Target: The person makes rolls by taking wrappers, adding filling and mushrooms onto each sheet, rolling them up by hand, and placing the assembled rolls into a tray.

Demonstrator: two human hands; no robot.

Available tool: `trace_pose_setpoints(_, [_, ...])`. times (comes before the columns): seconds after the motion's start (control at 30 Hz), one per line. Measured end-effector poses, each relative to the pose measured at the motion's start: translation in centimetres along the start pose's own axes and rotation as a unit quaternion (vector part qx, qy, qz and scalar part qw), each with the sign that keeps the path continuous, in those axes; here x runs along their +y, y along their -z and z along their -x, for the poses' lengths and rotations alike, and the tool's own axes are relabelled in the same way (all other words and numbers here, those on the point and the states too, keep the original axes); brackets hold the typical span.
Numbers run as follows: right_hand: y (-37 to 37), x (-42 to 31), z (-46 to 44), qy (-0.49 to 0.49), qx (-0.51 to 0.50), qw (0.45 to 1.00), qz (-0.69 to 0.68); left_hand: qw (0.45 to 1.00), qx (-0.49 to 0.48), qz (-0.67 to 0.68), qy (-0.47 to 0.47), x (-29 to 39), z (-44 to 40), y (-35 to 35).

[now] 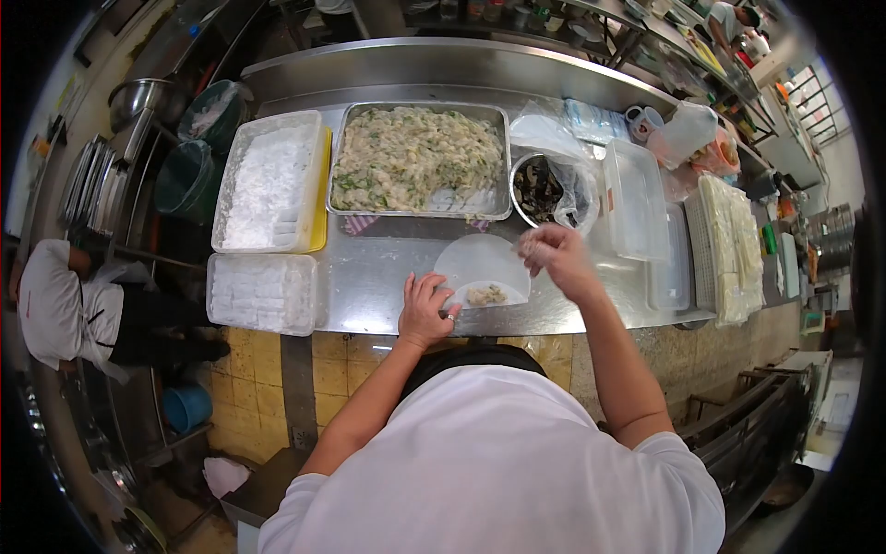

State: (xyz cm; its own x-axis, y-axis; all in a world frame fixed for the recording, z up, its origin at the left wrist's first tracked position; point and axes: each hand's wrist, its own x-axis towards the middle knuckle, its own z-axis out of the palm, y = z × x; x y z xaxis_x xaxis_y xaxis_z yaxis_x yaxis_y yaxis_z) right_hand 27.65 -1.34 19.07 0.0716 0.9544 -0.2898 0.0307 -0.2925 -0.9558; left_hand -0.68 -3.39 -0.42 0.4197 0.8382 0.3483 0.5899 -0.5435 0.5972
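Observation:
A thin, round, whitish wrapper sheet [480, 258] lies on the steel table near its front edge, its lower edge looking folded or cut straight. On its lower part sits a small heap of pale filling [486, 295]. My left hand [426, 309] rests at the sheet's lower left edge with fingers spread, apparently touching it. Above the upper right rim of the sheet is my right hand [556, 257], fingers drawn together in a pinch; what they hold, if anything, I cannot make out. Behind the sheet stands a metal tray [508, 198] of greenish-white chopped filling [415, 152].
Beside the tray, a bowl [515, 205] holds dark pieces. At left stand a tub of white powder [268, 185] and a box of white rolls [261, 294]. Clear plastic containers [635, 203] stand at right. A person [69, 300] is at far left, another [729, 26] at the back.

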Motion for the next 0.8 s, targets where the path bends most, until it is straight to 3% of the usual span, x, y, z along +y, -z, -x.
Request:
trace_pose_setpoints(0.1, [-0.5, -7.9, 1.1, 0.135, 0.007, 0.991, -0.017, 1.0, -0.001, 0.001, 0.001, 0.0, -0.1, 0.0])
trace_pose_setpoints(0.2, [-1.9, -13.2, 1.7, 0.33, 0.069, 0.94, -0.054, 1.0, 0.003, -0.004, 0.001, 0.0, 0.0, -0.1])
trace_pose_setpoints(0.3, [-3.6, -13.9, -0.6, 0.467, 0.219, 0.856, 0.023, 1.0, 0.007, -0.009, 0.0, 0.1, 0.0, 0.0])
trace_pose_setpoints(0.33, [-3.8, -12.5, -3.5, 0.539, 0.273, 0.79, 0.104, 1.0, 0.009, -0.009, -0.001, 0.1, -0.2, 0.1])
trace_pose_setpoints(0.37, [-4.3, -9.3, -6.9, 0.554, 0.258, 0.782, 0.119, 1.0, 0.011, -0.008, -0.002, 0.1, -0.2, 0.1])
trace_pose_setpoints(0.4, [-5.0, -6.3, -8.9, 0.496, 0.251, 0.788, 0.265, 1.0, 0.012, -0.006, -0.003, 0.2, -0.1, 0.1])
trace_pose_setpoints(0.43, [-4.9, 0.9, -12.6, 0.458, 0.183, 0.735, 0.465, 1.0, 0.005, -0.005, 0.002, 0.4, 0.3, 0.0])
trace_pose_setpoints(0.47, [-4.7, 5.8, -15.4, 0.399, 0.107, 0.646, 0.642, 1.0, -0.001, -0.007, 0.005, 0.4, 0.5, -0.1])
trace_pose_setpoints(0.5, [-5.3, 6.1, -13.6, 0.243, -0.009, 0.732, 0.637, 1.0, -0.004, -0.01, 0.006, 0.0, 0.1, -0.1])
trace_pose_setpoints(0.53, [-6.1, 6.9, -12.1, 0.34, 0.072, 0.773, 0.531, 1.0, -0.005, -0.011, 0.002, -0.4, -0.3, 0.0])
trace_pose_setpoints(0.63, [-4.5, 4.6, -8.8, 0.271, 0.093, 0.846, 0.449, 1.0, -0.01, -0.009, 0.016, 0.3, 0.9, -0.3])
trace_pose_setpoints(0.67, [-3.0, 5.7, -9.6, 0.28, 0.15, 0.856, 0.409, 1.0, -0.007, -0.012, 0.013, 0.3, 0.6, -0.3])
trace_pose_setpoints(0.8, [5.1, 4.8, -11.8, 0.128, 0.226, 0.877, 0.405, 1.0, 0.0, -0.022, 0.008, 0.8, -0.5, 0.4])
